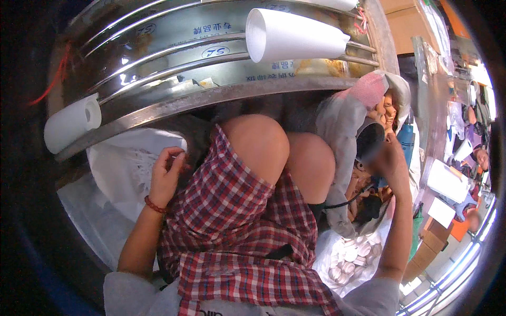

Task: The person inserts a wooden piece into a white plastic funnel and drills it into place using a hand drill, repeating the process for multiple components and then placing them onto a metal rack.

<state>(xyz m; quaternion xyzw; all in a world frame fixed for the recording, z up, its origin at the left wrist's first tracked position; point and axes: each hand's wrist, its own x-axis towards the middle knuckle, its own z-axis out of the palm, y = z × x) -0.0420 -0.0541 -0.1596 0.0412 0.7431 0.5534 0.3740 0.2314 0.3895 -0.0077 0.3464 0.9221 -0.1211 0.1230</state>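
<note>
My left hand [167, 176], a red bracelet at its wrist, is held above a white bag [118, 158] with pale scraps in it. Its thumb and fingers curl together; anything between them is too small to make out. At the right, my right hand [394, 160] is closed against a dark, round-ended cylinder [370, 138], partly blurred. A black cord [350, 201] runs just below it. Around that hand a grey cloth-lined sack [337, 124] holds several skin-coloured doll heads [389, 108] and other small skin-coloured parts.
Ahead stands a metal-framed rack with shiny bars [168, 55]. White paper rolls [295, 37] hang on it, one at the lower left [71, 124]. A clear bag of round whitish pieces [350, 260] sits by my right thigh. A blue bottle [406, 138] is beyond the sack. Cardboard boxes [429, 245] lie farther right.
</note>
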